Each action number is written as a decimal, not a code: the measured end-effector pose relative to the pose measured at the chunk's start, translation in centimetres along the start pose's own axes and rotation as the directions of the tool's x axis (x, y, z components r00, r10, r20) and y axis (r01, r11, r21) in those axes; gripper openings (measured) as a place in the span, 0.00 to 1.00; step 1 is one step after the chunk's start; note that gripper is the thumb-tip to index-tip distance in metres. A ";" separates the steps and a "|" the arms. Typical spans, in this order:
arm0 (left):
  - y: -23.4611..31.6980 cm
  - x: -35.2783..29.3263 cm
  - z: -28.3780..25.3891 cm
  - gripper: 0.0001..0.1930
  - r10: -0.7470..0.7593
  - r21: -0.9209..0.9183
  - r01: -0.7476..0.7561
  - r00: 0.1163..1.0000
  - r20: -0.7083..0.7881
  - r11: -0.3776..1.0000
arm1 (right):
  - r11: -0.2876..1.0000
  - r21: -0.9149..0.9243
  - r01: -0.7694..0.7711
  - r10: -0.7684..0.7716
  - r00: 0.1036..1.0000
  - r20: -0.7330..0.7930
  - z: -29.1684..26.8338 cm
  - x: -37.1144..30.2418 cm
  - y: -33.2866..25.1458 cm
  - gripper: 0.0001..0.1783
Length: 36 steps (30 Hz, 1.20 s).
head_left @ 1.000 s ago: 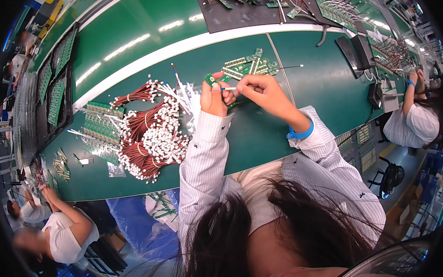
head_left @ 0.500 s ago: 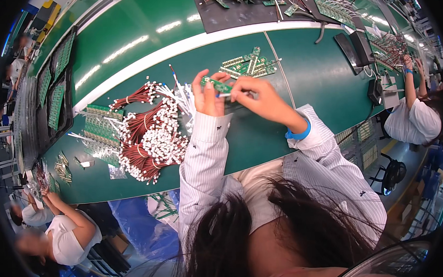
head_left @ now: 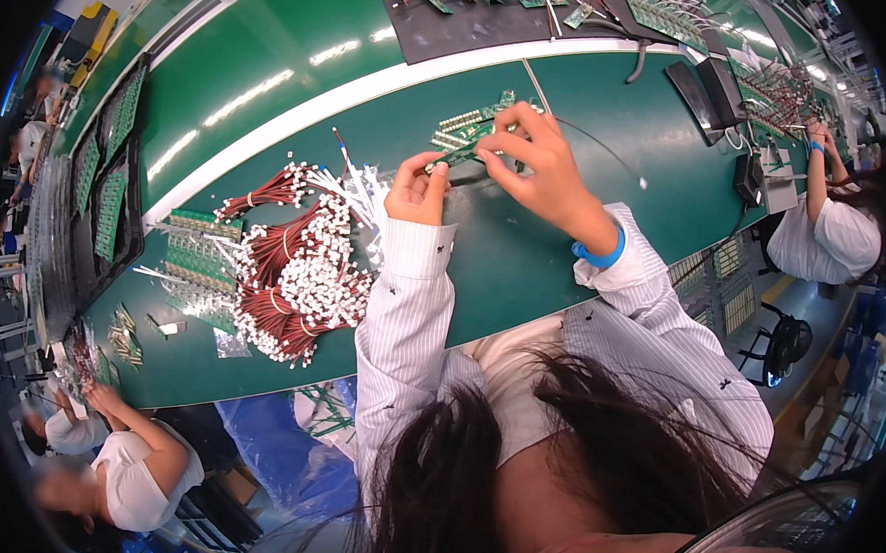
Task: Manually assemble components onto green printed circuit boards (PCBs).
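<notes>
Shifted right, a circuit board [head_left: 463,156] is pinched by left hand [head_left: 415,194] and right hand [head_left: 542,168]; wiring seems underway, steadiness needed.

Dark green is shown by the desk [head_left: 523,272], its far edge bordered by a white strip [head_left: 452,68]. Toward the left edge, bundled wires [head_left: 273,245] in brownish red are tipped with white connectors [head_left: 325,273], and green panels [head_left: 202,257] are marked with paler bands. Toward the far edge, green is repeated on the held board [head_left: 460,156] and on the piled boards [head_left: 463,123], which are lined with cream-coloured squares. The white sleeves [head_left: 405,319] are patterned with thin grey stripes and small dark motifs; bright blue is worn as a wristband [head_left: 602,253].
</notes>
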State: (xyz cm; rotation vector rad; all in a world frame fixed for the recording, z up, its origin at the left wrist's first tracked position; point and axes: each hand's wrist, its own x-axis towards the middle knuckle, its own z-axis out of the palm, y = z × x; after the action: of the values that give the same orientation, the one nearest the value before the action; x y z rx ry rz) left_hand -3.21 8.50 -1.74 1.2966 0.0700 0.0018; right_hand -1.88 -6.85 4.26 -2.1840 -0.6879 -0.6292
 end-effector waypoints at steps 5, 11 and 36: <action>-0.8 0.3 0.1 0.10 0.044 -0.288 -0.024 0.997 0.062 0.957 | 0.969 -0.171 0.179 -0.199 0.974 -0.110 0.4 -0.5 -0.6 0.11; 0.6 -0.5 1.0 0.07 0.072 -0.157 -0.053 0.990 0.120 0.986 | 0.974 -0.181 0.137 -0.160 0.980 -0.118 0.5 -0.6 -0.8 0.10; 0.8 -1.1 1.4 0.10 0.241 0.014 -0.245 0.962 0.129 0.969 | 0.983 -0.145 0.115 -0.126 0.989 -0.072 0.2 -0.4 -0.9 0.07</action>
State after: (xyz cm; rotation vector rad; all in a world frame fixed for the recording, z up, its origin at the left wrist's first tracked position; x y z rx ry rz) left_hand -4.16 7.31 -0.51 1.3256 -0.1991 0.1292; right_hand -2.72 -6.30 4.38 -2.2437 -0.7571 -0.8480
